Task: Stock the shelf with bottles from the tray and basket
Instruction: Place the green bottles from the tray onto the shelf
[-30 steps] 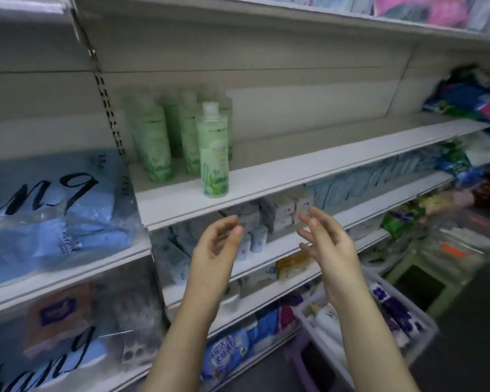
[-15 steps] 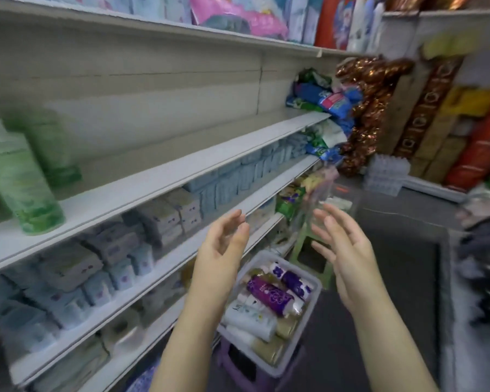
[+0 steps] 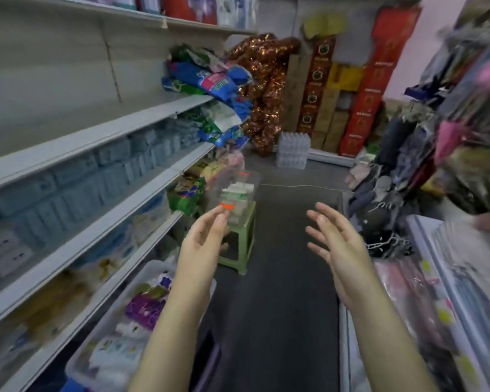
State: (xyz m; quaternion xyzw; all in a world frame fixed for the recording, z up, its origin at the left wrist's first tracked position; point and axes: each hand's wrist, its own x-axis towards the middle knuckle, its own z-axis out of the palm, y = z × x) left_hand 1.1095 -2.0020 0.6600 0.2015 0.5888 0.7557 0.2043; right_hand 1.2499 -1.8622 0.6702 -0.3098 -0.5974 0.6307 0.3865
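Purple-labelled bottle (image 3: 143, 309) in white tray (image 3: 154, 264), print blurred; empty hands (image 3: 201, 250) (image 3: 343, 250) apart.

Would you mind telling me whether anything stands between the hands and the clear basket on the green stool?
Nothing visible does. The left hand and right hand are open and empty, and the clear basket sits on the green stool just ahead, beside the shelves, with only bare floor between.
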